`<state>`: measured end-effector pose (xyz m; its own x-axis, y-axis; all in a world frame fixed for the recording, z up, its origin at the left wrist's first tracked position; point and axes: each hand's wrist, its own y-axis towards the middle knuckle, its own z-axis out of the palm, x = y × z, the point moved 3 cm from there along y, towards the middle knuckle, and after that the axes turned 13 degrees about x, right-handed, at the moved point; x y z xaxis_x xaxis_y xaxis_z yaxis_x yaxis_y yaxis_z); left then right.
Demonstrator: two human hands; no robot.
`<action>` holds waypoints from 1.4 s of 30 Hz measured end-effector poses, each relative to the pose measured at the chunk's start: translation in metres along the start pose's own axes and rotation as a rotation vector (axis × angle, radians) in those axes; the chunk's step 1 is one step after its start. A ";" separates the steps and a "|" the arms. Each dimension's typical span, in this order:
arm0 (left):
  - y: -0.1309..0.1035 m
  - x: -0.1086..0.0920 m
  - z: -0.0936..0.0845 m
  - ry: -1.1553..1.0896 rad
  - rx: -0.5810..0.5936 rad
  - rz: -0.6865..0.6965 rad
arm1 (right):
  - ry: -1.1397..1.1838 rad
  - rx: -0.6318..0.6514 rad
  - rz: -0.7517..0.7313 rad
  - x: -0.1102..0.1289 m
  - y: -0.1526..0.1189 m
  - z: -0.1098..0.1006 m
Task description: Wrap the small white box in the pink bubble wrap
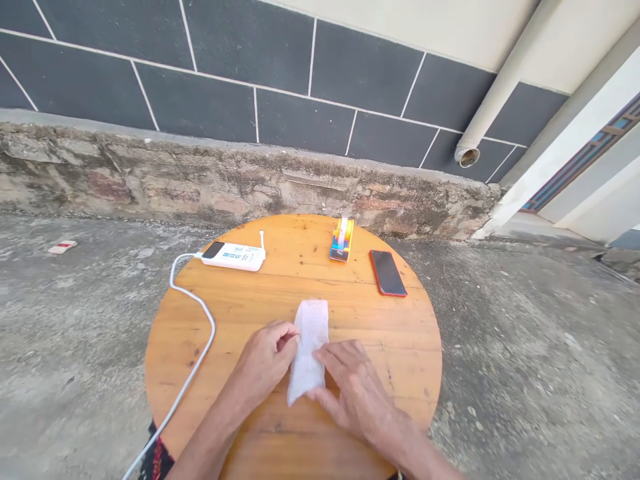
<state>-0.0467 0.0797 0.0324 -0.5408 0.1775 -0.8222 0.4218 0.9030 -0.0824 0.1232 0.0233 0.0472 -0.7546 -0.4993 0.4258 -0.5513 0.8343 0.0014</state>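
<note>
A white folded tissue lies lengthwise on the round wooden table, narrow and slightly slanted. At its left edge, my left hand has thumb and forefinger pinched together on the tissue. From the right, my right hand touches the tissue with its fingertips at the right edge and its thumb near the lower corner. That thumb and the fingers are spread apart, and the hand lies low over the tabletop.
At the table's back left sits a white power bank with a white cable running down to the front. A tape dispenser stands at the back, beside a red-edged phone. Behind are a stone ledge and a pipe.
</note>
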 end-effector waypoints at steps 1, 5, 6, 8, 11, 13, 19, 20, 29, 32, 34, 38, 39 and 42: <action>0.001 -0.002 -0.001 0.047 0.008 -0.022 | -0.001 -0.004 0.000 0.000 0.000 0.000; 0.012 -0.007 -0.002 0.231 0.073 -0.145 | 0.005 -0.018 -0.004 0.000 -0.001 0.001; 0.016 -0.008 -0.002 0.258 0.082 -0.165 | 0.007 -0.021 -0.003 0.000 -0.002 0.001; 0.023 -0.009 -0.001 0.285 0.078 -0.190 | 0.010 -0.020 -0.001 0.000 -0.002 0.001; 0.029 -0.008 0.002 0.296 0.060 -0.214 | 0.011 -0.008 -0.007 0.000 -0.002 0.000; 0.032 -0.007 0.004 0.289 0.069 -0.215 | 0.013 -0.002 -0.011 0.000 -0.002 -0.001; 0.034 0.002 0.004 0.251 0.083 -0.211 | 0.019 -0.020 -0.011 -0.001 -0.002 0.000; 0.033 0.003 0.003 0.250 0.079 -0.217 | 0.019 -0.023 -0.014 -0.001 -0.002 0.000; 0.037 0.004 0.007 0.211 0.115 -0.200 | 0.031 -0.026 -0.015 -0.001 -0.002 0.000; 0.036 0.002 0.007 0.203 0.102 -0.170 | 0.029 -0.022 -0.022 -0.001 -0.001 0.000; 0.035 0.002 0.005 0.210 0.095 -0.161 | 0.028 -0.018 -0.026 0.000 -0.001 -0.001; 0.035 0.004 0.003 0.218 0.117 -0.150 | 0.033 -0.010 -0.020 0.000 0.001 -0.003; 0.035 0.005 0.003 0.215 0.126 -0.150 | 0.034 -0.008 -0.021 0.000 0.001 -0.004; 0.036 0.006 0.004 0.203 0.147 -0.152 | 0.042 -0.004 -0.035 0.000 0.003 -0.005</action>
<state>-0.0320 0.1121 0.0225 -0.7342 0.1322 -0.6659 0.4171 0.8617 -0.2889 0.1238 0.0269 0.0514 -0.7195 -0.5180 0.4626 -0.5756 0.8175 0.0202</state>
